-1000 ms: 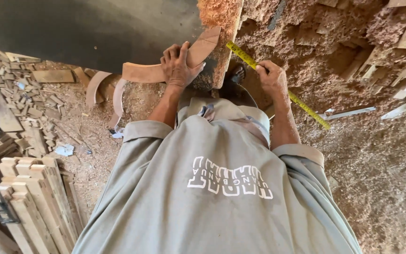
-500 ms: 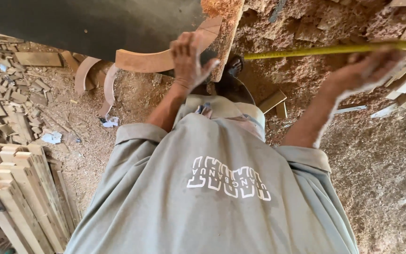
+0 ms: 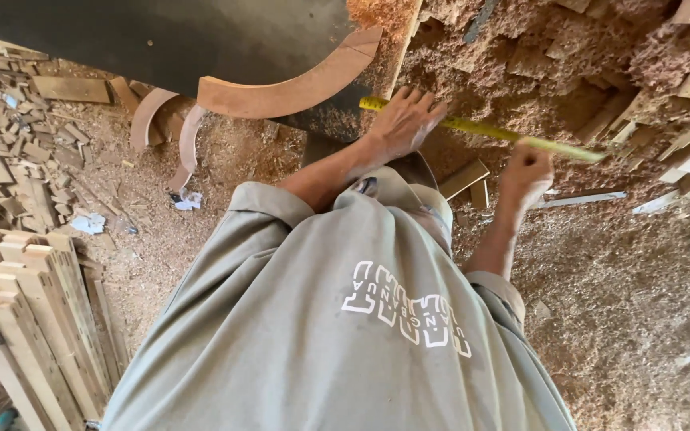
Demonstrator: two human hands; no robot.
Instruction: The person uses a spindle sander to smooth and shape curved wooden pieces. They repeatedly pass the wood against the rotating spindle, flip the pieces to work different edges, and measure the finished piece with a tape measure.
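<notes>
Sawdust-strewn floor (image 3: 640, 319) bears offcuts (image 3: 17, 136) and stacked slats (image 3: 33, 311).

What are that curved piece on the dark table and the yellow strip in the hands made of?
The curved piece looks like bare, unfinished wood: reddish-brown, matte, with a sawn end. The yellow strip looks like a thin tape measure blade, probably painted metal, since it spans straight between the left hand and right hand. The table is dark and smooth; its material is unclear.

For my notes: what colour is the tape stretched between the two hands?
Yellow. The measuring tape shows best in the head view, the only one.
</notes>
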